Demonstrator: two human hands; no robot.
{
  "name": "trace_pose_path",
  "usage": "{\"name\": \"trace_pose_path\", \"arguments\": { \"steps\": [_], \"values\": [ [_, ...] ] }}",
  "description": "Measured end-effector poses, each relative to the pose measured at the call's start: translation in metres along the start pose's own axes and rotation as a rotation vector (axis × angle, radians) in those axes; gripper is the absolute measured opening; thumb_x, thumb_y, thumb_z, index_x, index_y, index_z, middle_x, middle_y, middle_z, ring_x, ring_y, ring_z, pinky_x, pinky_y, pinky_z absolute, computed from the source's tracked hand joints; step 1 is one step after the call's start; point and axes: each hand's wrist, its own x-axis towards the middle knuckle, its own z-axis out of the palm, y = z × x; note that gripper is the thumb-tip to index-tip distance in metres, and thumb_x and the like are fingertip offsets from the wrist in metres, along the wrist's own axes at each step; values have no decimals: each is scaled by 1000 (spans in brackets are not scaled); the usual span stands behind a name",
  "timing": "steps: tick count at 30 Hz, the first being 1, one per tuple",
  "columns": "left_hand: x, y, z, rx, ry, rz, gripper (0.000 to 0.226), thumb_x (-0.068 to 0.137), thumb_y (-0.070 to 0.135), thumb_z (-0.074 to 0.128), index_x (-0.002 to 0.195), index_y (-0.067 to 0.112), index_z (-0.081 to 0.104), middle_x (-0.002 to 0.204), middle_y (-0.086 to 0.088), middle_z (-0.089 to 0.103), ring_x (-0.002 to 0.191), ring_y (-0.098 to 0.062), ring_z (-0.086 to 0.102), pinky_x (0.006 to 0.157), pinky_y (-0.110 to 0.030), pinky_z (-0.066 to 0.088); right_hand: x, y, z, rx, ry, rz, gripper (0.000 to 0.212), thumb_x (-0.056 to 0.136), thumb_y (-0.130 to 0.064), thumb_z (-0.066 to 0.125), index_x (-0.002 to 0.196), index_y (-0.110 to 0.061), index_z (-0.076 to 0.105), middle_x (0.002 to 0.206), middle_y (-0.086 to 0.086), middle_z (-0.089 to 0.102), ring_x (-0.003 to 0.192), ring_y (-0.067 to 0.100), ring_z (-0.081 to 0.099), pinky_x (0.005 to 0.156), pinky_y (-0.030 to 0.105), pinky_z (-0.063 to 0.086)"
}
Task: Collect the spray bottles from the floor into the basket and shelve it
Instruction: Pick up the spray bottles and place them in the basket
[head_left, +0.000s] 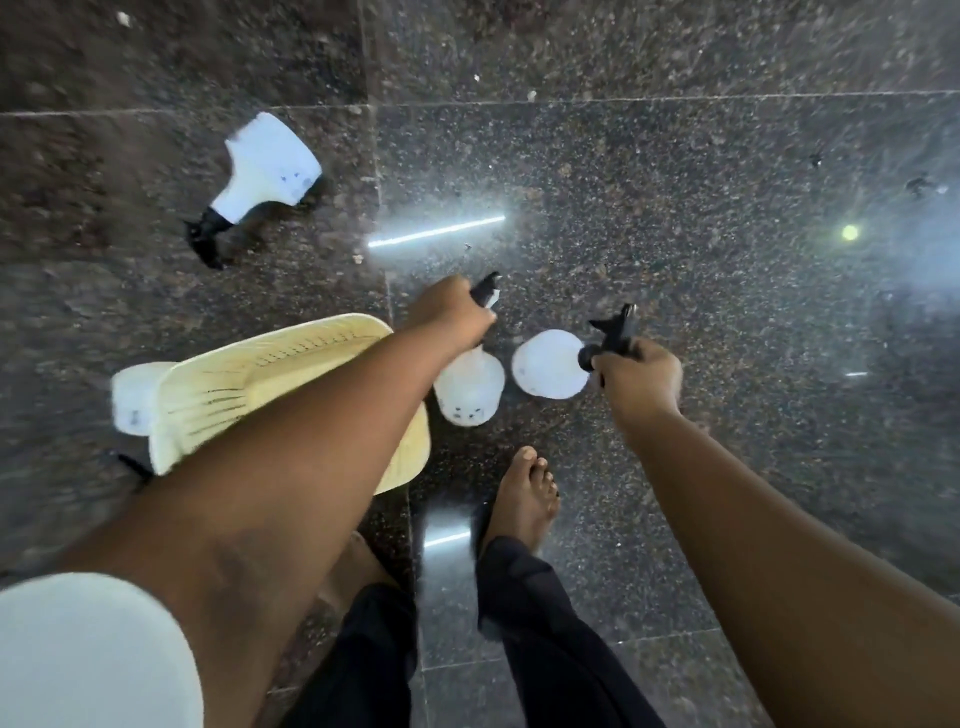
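glossy speckled stone floor (675, 156), slatted plastic basket (270, 374)

Left arm (291, 441) crosses over basket (291, 353); open floor (675, 156) ahead

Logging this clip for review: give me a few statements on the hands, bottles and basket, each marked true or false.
1. Each hand grips a spray bottle by its black trigger head. True: the left hand holds one bottle, the right hand another.
2. The basket is cream-coloured. True.
3. Every bottle is already in the basket. False: a bottle at upper left lies on the floor, apart from it.
4. The person wears shoes. False: a bare foot shows.
5. The floor is light wood. False: dark speckled stone tiles.
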Motion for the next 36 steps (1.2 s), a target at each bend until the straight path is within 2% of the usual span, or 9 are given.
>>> {"name": "trace_pose_path", "arguments": {
  "steps": [5, 8, 11, 14, 18, 24, 26, 31, 36],
  "values": [
    [-121, -21, -47, -275, 210, 106, 20, 86, 31, 60, 87, 12, 62, 82, -8, 66, 77, -31, 61, 59, -33, 40, -75, -8, -14, -100, 44, -102, 31, 81, -21, 71, 110, -10, 69, 101, 9, 74, 93, 25, 67, 79, 33, 50],
    [-196, -57, -66, -517, 311, 8, 18, 86, 30, 62, 78, 14, 60, 76, -2, 67, 76, -24, 64, 66, -34, 46, -129, -28, -21, -121, 82, -184, 32, 83, -21, 67, 114, -12, 68, 105, 4, 68, 93, 18, 59, 80, 29, 42],
    [-247, -94, -84, -771, 373, -166, 16, 87, 27, 65, 71, 26, 61, 75, 5, 69, 78, -20, 68, 74, -38, 54, -182, -45, -21, -121, 81, -237, 30, 82, -30, 66, 111, -21, 68, 109, 3, 67, 99, 21, 63, 89, 39, 51],
    [-270, -129, -102, -895, 439, -270, 19, 88, 23, 66, 70, 28, 61, 77, 2, 69, 79, -23, 68, 63, -30, 51, -230, -66, -12, -132, 1, -335, 27, 81, -36, 69, 104, -23, 70, 103, 3, 68, 93, 20, 65, 87, 39, 53],
    [-269, -162, -117, -880, 474, -335, 16, 87, 29, 64, 71, 24, 64, 73, 0, 69, 76, -22, 67, 70, -39, 53, -281, -89, 14, -178, -172, -490, 8, 82, -32, 70, 88, -31, 65, 92, -3, 64, 86, 17, 61, 76, 32, 48],
    [-216, -189, -97, -866, 384, -352, 26, 84, 33, 64, 96, 11, 70, 85, -3, 72, 83, -24, 67, 80, -36, 55, -259, -84, 99, -469, -369, -624, 26, 85, -27, 63, 110, -18, 66, 105, 4, 66, 89, 23, 61, 71, 27, 41],
    [-195, -195, -86, -849, 293, -341, 25, 86, 32, 63, 90, 8, 68, 80, -8, 70, 77, -26, 66, 74, -34, 52, -237, -79, 126, -578, -425, -670, 26, 85, -26, 59, 110, -18, 66, 108, 6, 68, 93, 27, 63, 72, 29, 46],
    [-148, -198, -47, -948, 177, -367, 35, 73, 39, 66, 71, 4, 69, 75, -19, 73, 74, -37, 70, 72, -52, 60, -187, -74, 167, -778, -437, -733, 27, 88, -23, 57, 112, -12, 64, 108, 13, 66, 88, 34, 63, 65, 30, 45],
    [-138, -168, -21, -992, 123, -331, 29, 79, 27, 75, 96, 5, 69, 90, -7, 70, 84, -26, 66, 81, -43, 56, -152, -75, 173, -866, -402, -745, 29, 87, -22, 57, 113, -12, 64, 113, 14, 66, 96, 36, 64, 73, 34, 50]
  ]
}}
